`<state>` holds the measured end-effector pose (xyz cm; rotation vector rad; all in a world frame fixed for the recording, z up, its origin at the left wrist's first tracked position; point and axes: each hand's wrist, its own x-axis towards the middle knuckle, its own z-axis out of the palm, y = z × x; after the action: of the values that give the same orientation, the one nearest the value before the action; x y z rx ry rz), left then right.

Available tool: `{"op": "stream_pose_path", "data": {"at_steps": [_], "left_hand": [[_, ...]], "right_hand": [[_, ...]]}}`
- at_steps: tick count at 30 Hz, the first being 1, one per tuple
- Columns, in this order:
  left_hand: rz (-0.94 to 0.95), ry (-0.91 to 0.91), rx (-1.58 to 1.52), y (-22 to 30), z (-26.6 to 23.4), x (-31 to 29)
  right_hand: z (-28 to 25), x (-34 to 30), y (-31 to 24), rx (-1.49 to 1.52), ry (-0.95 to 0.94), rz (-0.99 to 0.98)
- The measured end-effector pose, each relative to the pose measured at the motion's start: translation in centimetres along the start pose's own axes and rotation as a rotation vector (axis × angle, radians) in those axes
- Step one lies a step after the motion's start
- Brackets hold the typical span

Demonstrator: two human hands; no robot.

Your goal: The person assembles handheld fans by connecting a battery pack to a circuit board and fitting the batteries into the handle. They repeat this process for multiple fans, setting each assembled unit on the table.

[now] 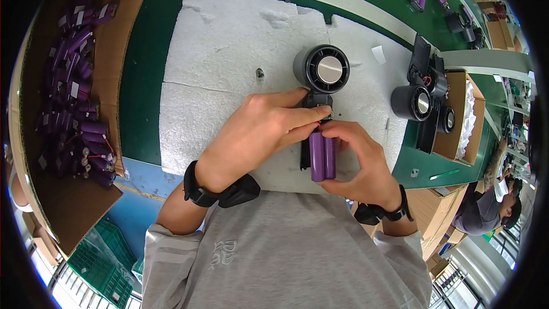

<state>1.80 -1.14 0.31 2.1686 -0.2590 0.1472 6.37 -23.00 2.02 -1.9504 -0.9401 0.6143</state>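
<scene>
Left hand [254, 126]: fingertips on the neck of the black fan [309, 67]; whether they grip cannot be told
Right hand [366, 157]: thumb and fingers close around the purple battery pack [322, 157]
Battery pack: just below the fan head, over the white foam board [211, 46]
Far left: cardboard box [131, 40] with purple packs [71, 86]

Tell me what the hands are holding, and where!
The right hand holds the purple battery pack near its top and bottom ends. The left hand touches the black fan-like device below its round head; whether it grips there, I can't tell.
</scene>
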Motion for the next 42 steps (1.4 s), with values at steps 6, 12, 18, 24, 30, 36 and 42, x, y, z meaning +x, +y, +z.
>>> {"op": "stream_pose_path", "data": {"at_steps": [6, 12, 18, 24, 30, 36, 42], "left_hand": [[0.022, 0.003, 0.037, -0.3, -0.1, -0.1], [0.029, 0.003, 0.036, -0.4, 0.0, -0.1], [0.044, 0.067, -0.057, -0.9, 0.4, -0.3], [-0.036, 0.026, -0.142, -0.5, -0.1, 0.0], [-0.084, 0.015, -0.179, -0.7, 0.1, 0.2], [-0.12, -0.006, -0.172, -0.8, -0.3, -0.3], [-0.047, 0.066, -0.199, -1.5, 0.8, -0.7]], "right_hand": [[1.4, -0.1, -0.2, -0.115, 0.091, -0.077], [1.6, -0.6, -0.9, -0.174, 0.128, -0.049], [1.9, -0.6, -0.9, -0.297, 0.145, -0.123], [2.7, 0.3, -1.3, -0.152, 0.179, 0.084], [1.7, 1.3, -1.1, -0.161, 0.119, 0.065], [2.1, 0.0, -0.6, -0.336, 0.106, -0.071], [1.4, 0.9, -0.6, -0.407, 0.099, -0.098]]}}
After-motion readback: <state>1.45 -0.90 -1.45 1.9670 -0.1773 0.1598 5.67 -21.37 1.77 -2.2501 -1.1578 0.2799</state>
